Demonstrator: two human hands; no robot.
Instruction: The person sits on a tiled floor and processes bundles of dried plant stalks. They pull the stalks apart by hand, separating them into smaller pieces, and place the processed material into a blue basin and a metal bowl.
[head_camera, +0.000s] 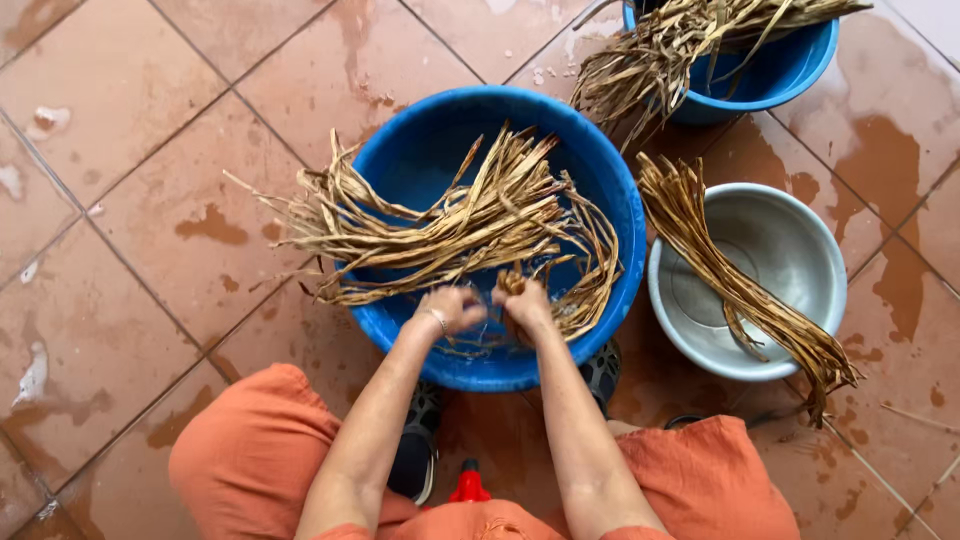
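Note:
A big blue basin (420, 150) stands on the tiled floor in front of me. A bundle of long dried brown leaf strips (440, 225) lies across it, its ends sticking out over the left rim. My left hand (450, 308) and my right hand (524, 303) are side by side low in the basin, near its front wall. Both are closed around the near end of the strips, close together. Water shows at the bottom under my hands.
A grey metal bowl (790, 250) at the right has a strand bundle (735, 290) draped across it. A second blue basin (780, 70) at the top right holds more strips. The terracotta tiles (150, 200) are wet in patches. My orange-clad knees flank the basin.

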